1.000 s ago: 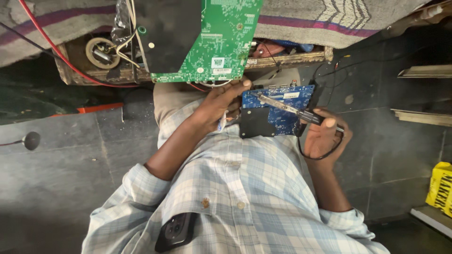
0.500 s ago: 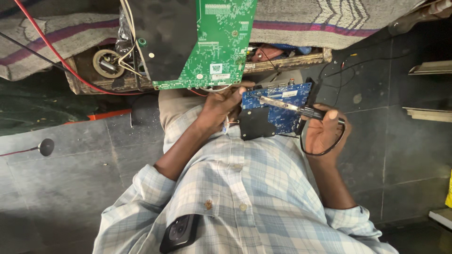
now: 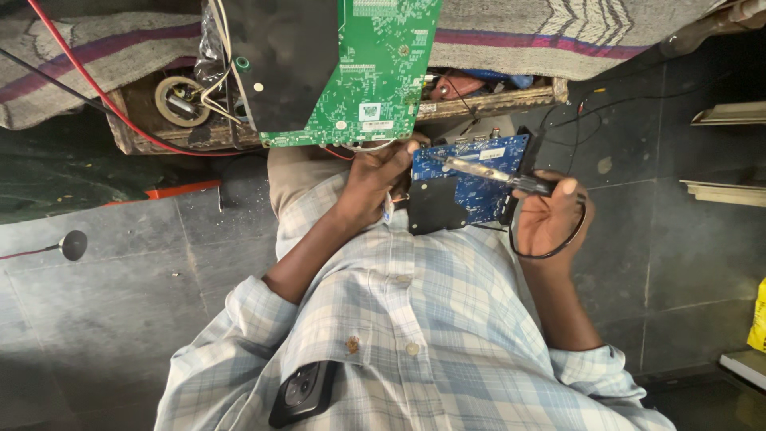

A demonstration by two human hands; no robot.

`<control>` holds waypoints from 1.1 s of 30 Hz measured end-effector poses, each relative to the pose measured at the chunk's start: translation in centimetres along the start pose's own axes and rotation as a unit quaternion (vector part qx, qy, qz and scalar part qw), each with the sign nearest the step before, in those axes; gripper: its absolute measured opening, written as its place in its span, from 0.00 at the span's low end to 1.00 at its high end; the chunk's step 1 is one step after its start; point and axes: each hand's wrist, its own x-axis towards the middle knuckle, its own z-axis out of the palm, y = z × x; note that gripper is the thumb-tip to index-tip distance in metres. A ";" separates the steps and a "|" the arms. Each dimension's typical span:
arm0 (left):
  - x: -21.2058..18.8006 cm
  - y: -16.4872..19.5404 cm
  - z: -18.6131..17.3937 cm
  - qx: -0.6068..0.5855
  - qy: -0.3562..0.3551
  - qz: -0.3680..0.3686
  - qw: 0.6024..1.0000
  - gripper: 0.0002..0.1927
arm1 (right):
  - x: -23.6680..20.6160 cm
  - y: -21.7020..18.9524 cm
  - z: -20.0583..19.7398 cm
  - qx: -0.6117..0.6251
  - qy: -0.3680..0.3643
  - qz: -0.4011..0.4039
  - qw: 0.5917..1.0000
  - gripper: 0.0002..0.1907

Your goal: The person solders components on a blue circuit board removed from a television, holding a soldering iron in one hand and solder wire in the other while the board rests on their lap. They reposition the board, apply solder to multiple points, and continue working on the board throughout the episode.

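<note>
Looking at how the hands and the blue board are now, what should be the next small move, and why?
Probably a small lowering of the tool's tip to the blue circuit board. The right hand grips a slim soldering-iron-like tool lying across the board, its tip near the board's upper left, beside the left hand that steadies that edge. Whether the tip touches already cannot be told.

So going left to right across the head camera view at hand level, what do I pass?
Small round black probe tip on a thin wire → left hand → blue rectangular circuit board → right hand gripping a clear-handled soldering iron laid across the board → yellow packet at the right edge.
</note>
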 end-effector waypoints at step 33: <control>1.4 -4.5 2.1 0.101 -0.124 0.033 0.987 0.20 | -1.3 -0.8 -2.0 -0.276 0.013 -0.147 0.950 0.37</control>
